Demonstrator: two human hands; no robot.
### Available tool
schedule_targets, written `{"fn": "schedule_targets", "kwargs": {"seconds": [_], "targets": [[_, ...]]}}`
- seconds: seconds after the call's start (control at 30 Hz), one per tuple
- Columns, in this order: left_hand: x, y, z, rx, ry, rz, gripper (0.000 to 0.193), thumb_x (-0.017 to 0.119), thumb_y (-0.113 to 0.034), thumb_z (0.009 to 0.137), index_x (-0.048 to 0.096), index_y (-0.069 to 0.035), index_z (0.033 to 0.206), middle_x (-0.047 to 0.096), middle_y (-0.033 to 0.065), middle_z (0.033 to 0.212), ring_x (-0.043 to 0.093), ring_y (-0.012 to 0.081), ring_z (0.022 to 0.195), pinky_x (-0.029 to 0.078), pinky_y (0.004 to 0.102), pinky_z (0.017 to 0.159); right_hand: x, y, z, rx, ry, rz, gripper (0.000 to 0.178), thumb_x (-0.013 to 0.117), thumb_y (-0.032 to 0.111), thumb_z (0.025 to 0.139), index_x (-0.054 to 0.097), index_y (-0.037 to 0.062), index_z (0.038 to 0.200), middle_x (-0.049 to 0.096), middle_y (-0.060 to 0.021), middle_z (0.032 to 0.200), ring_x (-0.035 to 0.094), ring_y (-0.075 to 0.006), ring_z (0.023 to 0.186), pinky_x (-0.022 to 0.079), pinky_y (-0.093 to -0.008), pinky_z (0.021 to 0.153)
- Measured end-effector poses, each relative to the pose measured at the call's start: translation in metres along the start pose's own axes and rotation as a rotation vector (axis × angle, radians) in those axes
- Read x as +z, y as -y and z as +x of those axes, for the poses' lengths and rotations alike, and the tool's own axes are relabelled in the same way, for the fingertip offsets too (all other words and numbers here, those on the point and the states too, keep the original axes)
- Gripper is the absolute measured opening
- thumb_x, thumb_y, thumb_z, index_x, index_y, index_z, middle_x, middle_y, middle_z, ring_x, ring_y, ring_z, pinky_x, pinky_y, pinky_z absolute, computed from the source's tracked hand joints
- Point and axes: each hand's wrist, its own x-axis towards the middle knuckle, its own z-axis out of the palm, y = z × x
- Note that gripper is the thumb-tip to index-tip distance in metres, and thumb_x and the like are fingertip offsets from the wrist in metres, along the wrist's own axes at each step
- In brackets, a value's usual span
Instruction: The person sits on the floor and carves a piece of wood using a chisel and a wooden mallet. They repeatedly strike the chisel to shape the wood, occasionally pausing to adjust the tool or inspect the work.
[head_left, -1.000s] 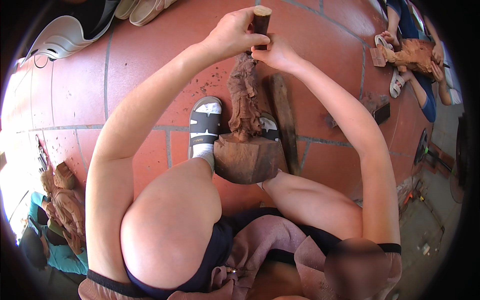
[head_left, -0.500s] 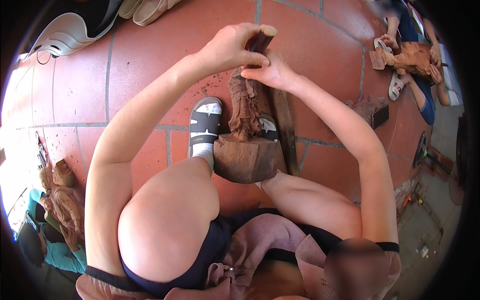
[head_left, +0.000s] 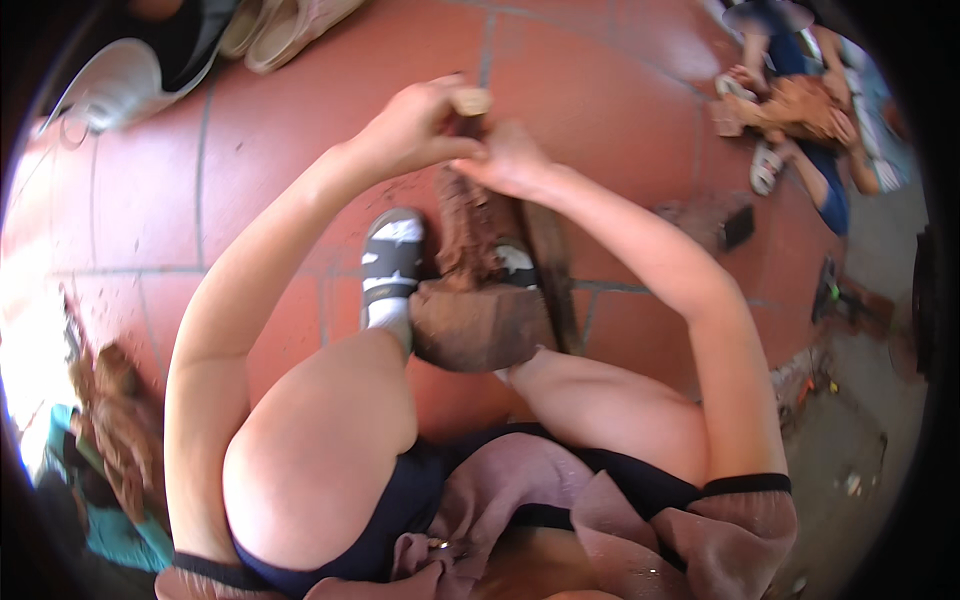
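A brown wooden figure carving (head_left: 465, 225) stands upright on a chunky wooden block base (head_left: 475, 328) between my lower legs. My left hand (head_left: 415, 125) is closed round a thick dark handle with a pale round end (head_left: 471, 102), held at the top of the carving. The tool's lower part is hidden by the hands. Against it, thumb toward the left hand, my right hand (head_left: 510, 163) is closed at the carving's top. Its fingertips and whatever they grip are covered and blurred.
A dark timber length (head_left: 550, 265) lies right of the carving, beside my sandalled feet (head_left: 392, 265). Farther right are a dark block (head_left: 738, 227) and another person holding a carving (head_left: 805, 108). A person in teal (head_left: 115, 530) is by a carved figure (head_left: 120, 420) at lower left. Pale shoes (head_left: 295, 35) lie at upper left.
The whole view has shifted and blurred a little. My two hands, together with the handle, sit lower and more to the left in the picture, still close together at the carving's top.
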Motion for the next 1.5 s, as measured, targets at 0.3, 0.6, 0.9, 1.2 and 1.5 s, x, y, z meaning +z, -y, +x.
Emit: {"fn": "schedule_targets", "kwargs": {"seconds": [0.3, 0.6, 0.9, 1.2, 1.5], "targets": [[0.002, -0.005, 0.004, -0.164, -0.019, -0.189, 0.03, 0.08, -0.002, 0.067, 0.061, -0.002, 0.09, 0.059, 0.0042, 0.086, 0.058, 0.0128, 0.076, 0.049, 0.0279, 0.067, 0.006, -0.002, 0.016, 0.091, 0.042, -0.016, 0.027, 0.065, 0.026, 0.069, 0.068, 0.0039, 0.085, 0.067, -0.0197, 0.087, 0.065, -0.0364, 0.088, 0.053, -0.044, 0.078], [0.001, -0.018, -0.006, -0.178, -0.023, -0.111, 0.03, 0.08, 0.0, 0.068, 0.06, -0.004, 0.09, 0.06, 0.0014, 0.084, 0.059, 0.0122, 0.076, 0.05, 0.0276, 0.068, 0.006, 0.008, 0.008, 0.088, 0.08, -0.085, 0.026, 0.066, 0.028, 0.074, 0.068, 0.005, 0.087, 0.068, -0.0182, 0.087, 0.066, -0.0363, 0.087, 0.053, -0.0437, 0.076], [0.004, 0.008, 0.001, -0.17, 0.02, -0.201, 0.029, 0.08, -0.003, 0.071, 0.058, -0.003, 0.089, 0.064, 0.0039, 0.08, 0.062, 0.0112, 0.073, 0.05, 0.0252, 0.065, 0.002, -0.009, 0.012, 0.046, 0.11, 0.031, 0.03, 0.074, 0.027, 0.068, 0.07, 0.0049, 0.089, 0.068, -0.0185, 0.089, 0.066, -0.0346, 0.088, 0.052, -0.0428, 0.076], [-0.057, 0.02, -0.013, -0.34, -0.263, -0.57, 0.029, 0.068, -0.017, 0.087, 0.057, 0.002, 0.106, 0.066, 0.0111, 0.091, 0.068, 0.0185, 0.079, 0.059, 0.0329, 0.075, -0.021, -0.078, -0.112, 0.221, 0.062, 0.28, 0.034, 0.069, 0.017, 0.082, 0.06, 0.004, 0.112, 0.065, -0.0134, 0.11, 0.064, -0.0247, 0.103, 0.05, -0.0361, 0.091], [-0.045, 0.009, -0.013, -0.427, -0.388, -0.476, 0.031, 0.069, -0.01, 0.086, 0.054, 0.002, 0.111, 0.064, 0.0106, 0.093, 0.066, 0.019, 0.088, 0.058, 0.0344, 0.079, 0.038, -0.124, -0.199, 0.778, 0.162, 0.174, 0.068, 0.081, 0.039, 0.067, 0.051, 0.0008, 0.115, 0.064, -0.0212, 0.099, 0.063, -0.0354, 0.094, 0.049, -0.0414, 0.084]]}}
